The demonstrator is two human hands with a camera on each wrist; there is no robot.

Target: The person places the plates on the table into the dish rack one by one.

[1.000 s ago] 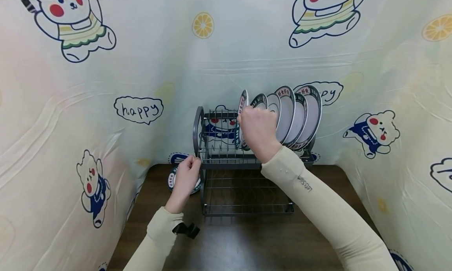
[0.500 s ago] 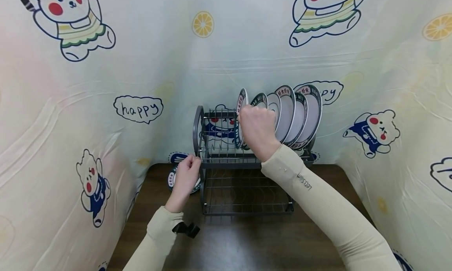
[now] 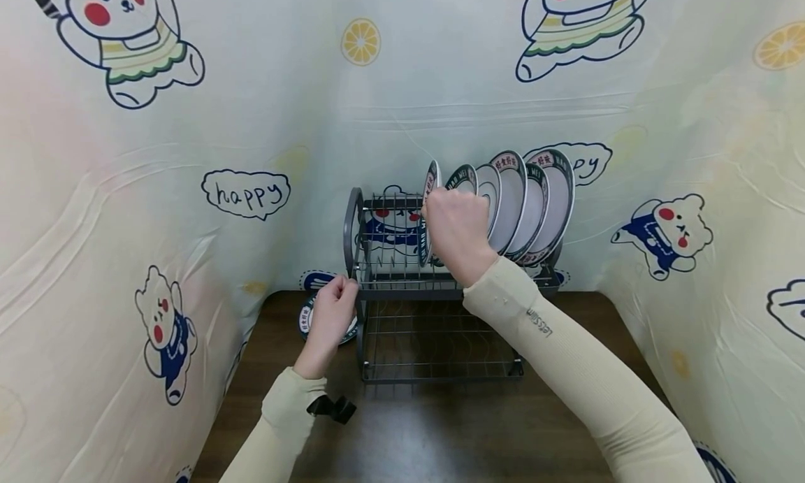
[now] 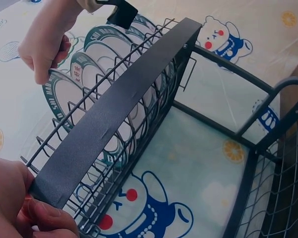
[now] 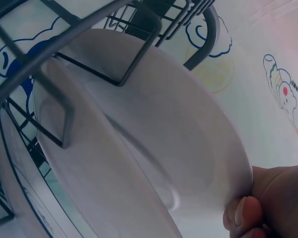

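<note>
A dark metal two-tier dish rack (image 3: 411,296) stands toward the back of the table. My left hand (image 3: 328,319) grips its upper left front corner; the fingers curl round the bar end in the left wrist view. My right hand (image 3: 460,228) is over the upper tier and pinches the rim of the leftmost plate (image 3: 431,181), which stands on edge among the wires. In the right wrist view, thumb and fingers hold that white plate (image 5: 203,134) by its edge. Several more plates (image 3: 511,203) with green patterned rims stand upright to its right, some partly hidden by my right hand.
Another plate (image 3: 306,320) is on the table left of the rack, partly behind my left hand. The lower tier (image 3: 440,381) is below the plates. Patterned cloth (image 3: 402,84) hangs behind and at both sides of the brown table (image 3: 415,427).
</note>
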